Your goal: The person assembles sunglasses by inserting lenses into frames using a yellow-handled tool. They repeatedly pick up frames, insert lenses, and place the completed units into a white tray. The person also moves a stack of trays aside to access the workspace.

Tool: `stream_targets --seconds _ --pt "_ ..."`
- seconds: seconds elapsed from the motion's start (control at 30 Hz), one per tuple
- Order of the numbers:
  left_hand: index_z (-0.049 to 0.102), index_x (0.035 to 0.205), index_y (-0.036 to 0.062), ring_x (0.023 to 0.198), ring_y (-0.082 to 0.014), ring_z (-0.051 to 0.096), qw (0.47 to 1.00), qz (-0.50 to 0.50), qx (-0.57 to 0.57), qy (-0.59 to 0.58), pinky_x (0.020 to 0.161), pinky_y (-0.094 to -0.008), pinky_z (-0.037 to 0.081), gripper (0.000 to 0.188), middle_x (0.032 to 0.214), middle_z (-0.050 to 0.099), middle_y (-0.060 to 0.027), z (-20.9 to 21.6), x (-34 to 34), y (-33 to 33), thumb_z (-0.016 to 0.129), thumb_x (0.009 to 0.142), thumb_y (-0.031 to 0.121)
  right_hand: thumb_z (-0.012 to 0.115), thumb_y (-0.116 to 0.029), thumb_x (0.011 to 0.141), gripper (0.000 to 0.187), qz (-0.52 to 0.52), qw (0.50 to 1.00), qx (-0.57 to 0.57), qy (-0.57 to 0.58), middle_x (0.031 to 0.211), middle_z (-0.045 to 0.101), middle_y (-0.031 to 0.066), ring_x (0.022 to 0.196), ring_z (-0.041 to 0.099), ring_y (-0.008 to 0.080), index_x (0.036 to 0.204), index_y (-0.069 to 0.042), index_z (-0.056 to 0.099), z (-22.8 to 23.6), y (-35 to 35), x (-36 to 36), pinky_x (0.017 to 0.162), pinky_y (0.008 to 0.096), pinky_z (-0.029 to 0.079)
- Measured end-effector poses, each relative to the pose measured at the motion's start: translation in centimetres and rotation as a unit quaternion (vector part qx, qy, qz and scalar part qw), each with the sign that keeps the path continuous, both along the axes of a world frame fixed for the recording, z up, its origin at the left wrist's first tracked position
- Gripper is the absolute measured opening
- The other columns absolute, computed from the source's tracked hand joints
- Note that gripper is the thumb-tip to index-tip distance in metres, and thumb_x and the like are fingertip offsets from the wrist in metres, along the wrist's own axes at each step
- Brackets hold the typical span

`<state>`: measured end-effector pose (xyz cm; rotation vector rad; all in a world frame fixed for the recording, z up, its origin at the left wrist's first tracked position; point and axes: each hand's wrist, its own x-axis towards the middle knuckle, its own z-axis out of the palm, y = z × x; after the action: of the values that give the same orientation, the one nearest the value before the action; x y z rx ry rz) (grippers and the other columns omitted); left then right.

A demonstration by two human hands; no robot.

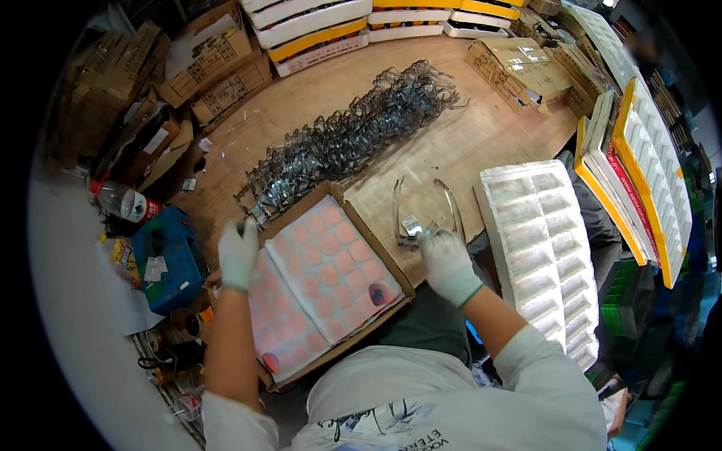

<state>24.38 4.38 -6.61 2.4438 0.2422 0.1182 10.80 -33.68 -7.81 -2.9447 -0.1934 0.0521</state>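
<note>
My white-gloved right hand (447, 267) grips a pair of eyeglasses (456, 209) by the front, its temples pointing away from me over the bare wood. A small pale tag or sticker shows on one lens. Over the left rim of a shallow cardboard box (406, 292) is my gloved left hand (238, 259), fingers drawn together; whatever they may hold is too small to make out. Inside the box, rows of round pinkish pieces show through thin white sheets (320, 270). Beyond it a long heap of eyeglasses (346, 139) stretches diagonally across the table.
To my right lies a white foam tray with compartments (530, 248); more yellow-and-white trays (647, 165) lean beyond it. Stacked trays (312, 37) and cartons (519, 68) line the far edge. A blue container (167, 259) and a plastic bottle (120, 201) stand at left.
</note>
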Motion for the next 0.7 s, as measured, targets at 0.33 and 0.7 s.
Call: stream_targets --seconds 0.33,0.7 --pt "0.051 0.123 -0.0087 0.088 -0.0280 0.064 0.948 0.160 -0.225 0.156 0.074 -0.0404 0.051 0.054 0.099 0.065 -0.0163 -5.7 6.7 5.5 0.069 0.079 0.018 0.065 -0.020 0.084 0.075 -0.078 0.984 -0.113 0.114 0.143 0.049 0.0287 0.136 0.042 0.0504 0.154 -0.019 0.038 0.2 2.1 2.0 0.116 0.0574 0.029" --pt "0.029 0.152 0.0020 0.084 -0.0150 0.058 0.841 0.165 -0.514 -0.048 0.073 -0.0312 0.053 0.085 0.112 0.056 -0.0105 2.0 -0.4 7.8 0.073 0.080 -0.001 0.062 -0.014 0.082 0.029 0.478 0.842 0.199 0.153 0.104 0.064 0.0144 0.103 0.063 0.0325 0.108 -0.004 0.063 -1.7 26.4 -2.6 0.089 0.0435 0.051"
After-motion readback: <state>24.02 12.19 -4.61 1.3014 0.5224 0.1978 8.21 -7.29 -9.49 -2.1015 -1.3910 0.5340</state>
